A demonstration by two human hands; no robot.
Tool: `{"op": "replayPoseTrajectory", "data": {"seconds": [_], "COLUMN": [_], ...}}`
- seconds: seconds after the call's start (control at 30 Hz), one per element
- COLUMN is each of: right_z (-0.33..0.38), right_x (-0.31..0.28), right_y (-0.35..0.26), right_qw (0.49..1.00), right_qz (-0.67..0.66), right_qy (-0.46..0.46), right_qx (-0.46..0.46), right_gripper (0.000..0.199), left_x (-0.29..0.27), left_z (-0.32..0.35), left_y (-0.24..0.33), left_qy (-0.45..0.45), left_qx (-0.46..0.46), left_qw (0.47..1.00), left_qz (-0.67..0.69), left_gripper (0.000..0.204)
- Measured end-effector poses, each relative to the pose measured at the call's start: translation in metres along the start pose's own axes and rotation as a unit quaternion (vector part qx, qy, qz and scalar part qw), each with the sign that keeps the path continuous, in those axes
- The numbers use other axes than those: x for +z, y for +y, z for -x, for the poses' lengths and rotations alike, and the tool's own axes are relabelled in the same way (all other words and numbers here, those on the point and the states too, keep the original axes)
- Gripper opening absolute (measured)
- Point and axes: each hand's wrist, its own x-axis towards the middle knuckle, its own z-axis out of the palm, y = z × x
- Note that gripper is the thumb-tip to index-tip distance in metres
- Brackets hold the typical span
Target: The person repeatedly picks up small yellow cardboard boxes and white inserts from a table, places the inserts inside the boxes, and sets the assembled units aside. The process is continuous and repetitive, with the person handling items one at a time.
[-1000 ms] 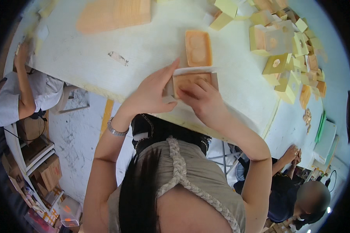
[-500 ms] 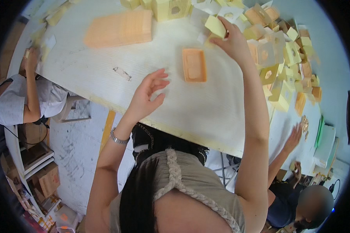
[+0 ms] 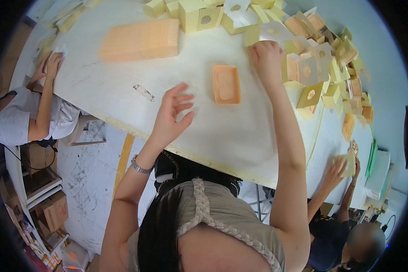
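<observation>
My left hand hovers over the table with its fingers apart, holding nothing. To its right, an orange rectangular tray with a raised rim lies on the table, touched by neither hand. My right hand is farther off, its fingers curled at the near edge of a small yellow box. A whitish flap with a cut-out hole stands beside that box. The fingertips are partly hidden behind the knuckles. A long stack of nested orange trays lies at the far left.
Opened yellow boxes line the far edge, and a heap of them with orange trays spreads to the right. One co-worker sits at the left with hands on the table. Another co-worker's hands hold a pale box at the right.
My right hand has come nearer and lower, its fingers now curled down at the yellow box among the others. My left hand barely moved. The co-worker at the right now holds a box.
</observation>
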Motion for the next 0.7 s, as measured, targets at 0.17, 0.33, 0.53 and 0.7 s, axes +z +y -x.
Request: {"op": "replayPoseTrajectory", "data": {"seconds": [0.17, 0.33, 0.53, 0.7], "right_z": [0.032, 0.072, 0.089, 0.047], "right_x": [-0.067, -0.073, -0.067, -0.071], "right_y": [-0.13, -0.119, -0.089, -0.054], "right_qw": [0.915, 0.984, 0.973, 0.806], "right_qz": [-0.306, -0.145, -0.156, -0.369], "right_qy": [-0.091, -0.09, -0.172, -0.327], "right_qx": [-0.247, -0.044, -0.016, 0.328], "right_gripper": [0.015, 0.019, 0.014, 0.015], "left_x": [0.014, -0.016, -0.017, -0.015], "left_z": [-0.01, 0.003, 0.01, 0.009], "left_y": [0.018, 0.009, 0.002, 0.006], "left_qy": [0.124, 0.141, 0.107, 0.103], "left_qx": [0.179, 0.056, 0.007, -0.004], "left_qw": [0.946, 0.936, 0.955, 0.953], "left_qz": [-0.239, -0.318, -0.278, -0.286], "left_gripper": [0.099, 0.099, 0.087, 0.084]}}
